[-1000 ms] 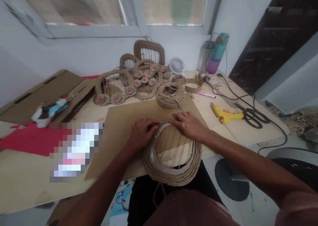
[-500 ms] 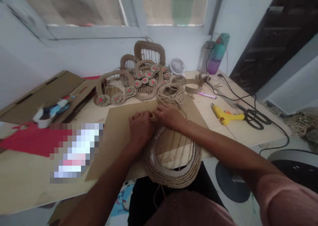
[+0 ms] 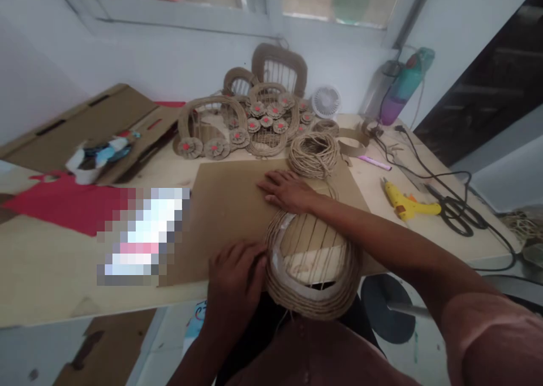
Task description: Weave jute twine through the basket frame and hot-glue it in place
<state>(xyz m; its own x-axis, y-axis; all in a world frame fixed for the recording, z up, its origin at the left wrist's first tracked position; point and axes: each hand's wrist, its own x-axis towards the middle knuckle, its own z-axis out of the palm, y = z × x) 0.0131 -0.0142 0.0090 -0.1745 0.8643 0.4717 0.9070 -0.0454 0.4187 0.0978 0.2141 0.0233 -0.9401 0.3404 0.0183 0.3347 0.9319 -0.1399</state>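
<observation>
An oval frame (image 3: 316, 307) wound with rows of jute twine lies partly over the table's near edge. Thin cords run lengthwise across its opening, and a pale strip lines the inner rim. My left hand (image 3: 235, 273) is closed at the frame's left side, fingertips at the rim. My right hand (image 3: 288, 192) lies over the frame's far end, fingers stretched out and slightly apart; part of the rim is hidden under it. Just beyond it sits a coil of jute twine (image 3: 314, 155), with strands running back toward the frame. A brown cardboard sheet (image 3: 229, 205) lies beneath.
Finished twine frames with rosettes (image 3: 267, 120) stand at the back beside a small white fan (image 3: 326, 102). On the right lie a yellow glue gun (image 3: 407, 205), black-handled scissors (image 3: 460, 213), a pink marker (image 3: 375, 162) and cables. Red felt (image 3: 85, 205) and cardboard (image 3: 85, 125) are left.
My left hand has come away from the frame's far end, down to its left side. My right hand's fingers have spread out. The camera view has shifted.
</observation>
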